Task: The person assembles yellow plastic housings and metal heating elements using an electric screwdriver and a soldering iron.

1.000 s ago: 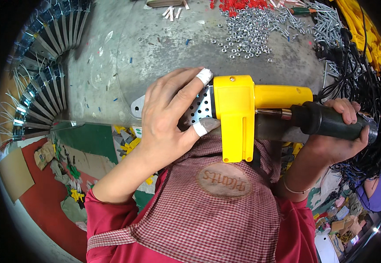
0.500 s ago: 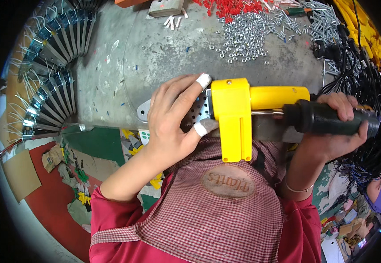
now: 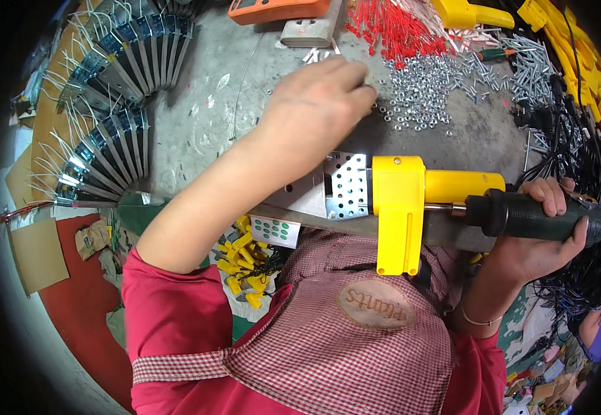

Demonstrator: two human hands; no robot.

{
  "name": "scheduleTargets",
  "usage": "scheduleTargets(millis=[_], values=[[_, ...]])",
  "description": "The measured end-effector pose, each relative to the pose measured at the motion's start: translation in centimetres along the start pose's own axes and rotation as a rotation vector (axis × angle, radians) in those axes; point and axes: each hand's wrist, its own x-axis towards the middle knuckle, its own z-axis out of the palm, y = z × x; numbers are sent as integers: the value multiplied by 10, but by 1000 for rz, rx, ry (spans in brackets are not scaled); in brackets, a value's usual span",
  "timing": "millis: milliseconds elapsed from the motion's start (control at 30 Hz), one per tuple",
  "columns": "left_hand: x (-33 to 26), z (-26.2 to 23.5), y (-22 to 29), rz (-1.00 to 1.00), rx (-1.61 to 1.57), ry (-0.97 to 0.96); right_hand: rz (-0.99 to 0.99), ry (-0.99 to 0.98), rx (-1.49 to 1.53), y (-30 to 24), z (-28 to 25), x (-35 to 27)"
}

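My left hand point(image 3: 324, 100) is over the bench, left of the pile of small metal nuts point(image 3: 418, 93). Its fingers are curled in, and whatever they hold, if anything, is hidden. My right hand point(image 3: 553, 214) is wrapped around a dark power screwdriver point(image 3: 522, 214) lying level. The screwdriver's bit points left and reaches the side of a yellow plastic tool housing point(image 3: 398, 214), below its yellow handle point(image 3: 463, 181). From the housing's left side comes a perforated metal guard point(image 3: 349, 187) with a flat grey plate point(image 3: 304, 196), partly behind my left forearm.
Red-tipped parts point(image 3: 397, 31), long screws point(image 3: 532, 69) and a green-handled screwdriver point(image 3: 494, 53) lie at the back. An orange meter point(image 3: 279, 8) and power strip point(image 3: 311, 31) sit nearby. Wired metal pieces point(image 3: 124, 149) line the left; black cables point(image 3: 584, 277) heap at right.
My left hand has let go of the perforated guard and moved up and right toward the nuts. The view has shifted; my right hand still grips the power screwdriver at the yellow housing.
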Motion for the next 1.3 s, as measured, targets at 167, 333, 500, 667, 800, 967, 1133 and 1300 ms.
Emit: scheduleTargets(millis=[167,333,500,667,800,967,1133,1300], values=[[20,3,12,336,399,-231,6,19,9,0,2,-2],[33,7,0,345,338,-107,-6,24,-21,-5,-2,0],[-30,-23,23,-171,-198,37,-50,78,-53,-3,-7,-5],[-74,-6,74,-413,-456,113,14,43,19,-7,-2,-3],[-75,6,77,-426,-473,248,18,74,5,-8,-4,0],[-77,14,69,-337,-472,303,16,36,38,-2,-6,-1],[-76,14,67,-245,-408,309,12,18,95,3,-7,3],[-79,12,64,-211,-369,240,-24,72,38,2,-8,2]])
